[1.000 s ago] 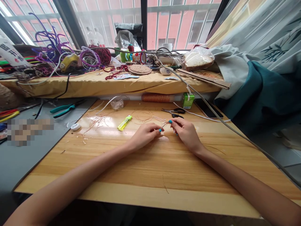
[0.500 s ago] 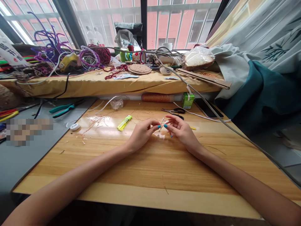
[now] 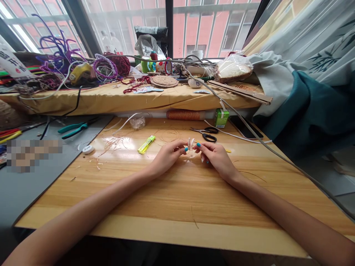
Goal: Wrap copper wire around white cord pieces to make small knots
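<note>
Between my two hands, above the wooden table, is a small whitish piece of strands (image 3: 190, 144), too small to make out in detail. My left hand (image 3: 173, 153) pinches it from the left between thumb and fingers. From the right, my right hand (image 3: 213, 153) closes its thumb and index finger on the same piece. Black-handled scissors (image 3: 209, 137) lie just behind my right hand. A yellow-green packet (image 3: 146, 144) rests on the wood to the left of my left hand.
Behind are a clear jar (image 3: 138, 122), an orange thread spool (image 3: 184, 115), a green carton (image 3: 221, 118) and a phone (image 3: 246, 127). Teal pliers (image 3: 73, 129) lie left. A grey cable (image 3: 277, 154) crosses the right side. Loose fibres (image 3: 115, 142) are scattered at left.
My right thumb and fingers have changed their hold and drawn together slightly to the right. The scissors' handles show more fully. My left hand has hardly moved.
</note>
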Action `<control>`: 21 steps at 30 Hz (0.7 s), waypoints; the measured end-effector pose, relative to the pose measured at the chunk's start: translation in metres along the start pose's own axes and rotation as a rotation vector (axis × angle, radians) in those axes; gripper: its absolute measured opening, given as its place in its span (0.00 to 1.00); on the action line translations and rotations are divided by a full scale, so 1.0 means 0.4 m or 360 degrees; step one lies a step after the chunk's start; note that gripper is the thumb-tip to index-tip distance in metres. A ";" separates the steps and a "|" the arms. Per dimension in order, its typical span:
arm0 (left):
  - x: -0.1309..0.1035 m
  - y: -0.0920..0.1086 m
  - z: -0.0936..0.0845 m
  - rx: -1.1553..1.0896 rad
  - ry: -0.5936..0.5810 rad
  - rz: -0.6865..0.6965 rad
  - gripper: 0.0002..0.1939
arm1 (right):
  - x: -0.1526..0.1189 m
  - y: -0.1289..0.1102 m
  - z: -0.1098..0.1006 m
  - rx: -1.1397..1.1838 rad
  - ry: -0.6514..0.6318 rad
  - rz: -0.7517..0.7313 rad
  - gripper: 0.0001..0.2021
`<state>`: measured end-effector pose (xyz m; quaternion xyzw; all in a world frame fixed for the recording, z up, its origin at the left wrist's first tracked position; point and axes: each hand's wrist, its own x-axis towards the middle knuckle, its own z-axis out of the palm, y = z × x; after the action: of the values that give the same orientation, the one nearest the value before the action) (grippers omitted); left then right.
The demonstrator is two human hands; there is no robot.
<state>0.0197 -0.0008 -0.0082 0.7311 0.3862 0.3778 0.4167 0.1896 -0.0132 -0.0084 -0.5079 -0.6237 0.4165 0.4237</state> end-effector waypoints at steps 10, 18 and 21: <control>0.005 -0.012 -0.001 0.0124 0.0155 -0.0164 0.14 | 0.061 -0.008 -0.104 0.0456 0.1039 -0.0386 0.09; 0.004 -0.002 -0.001 -0.0106 0.0237 -0.0230 0.15 | 0.056 -0.004 -0.093 -0.0059 0.0523 -0.0302 0.12; 0.002 0.000 -0.004 -0.0223 0.0300 -0.0162 0.13 | 0.039 -0.006 -0.069 -0.0152 0.0247 -0.0240 0.16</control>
<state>0.0188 0.0005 -0.0074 0.6408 0.4329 0.4493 0.4473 0.2133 0.0045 0.0037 -0.5099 -0.6445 0.3127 0.4762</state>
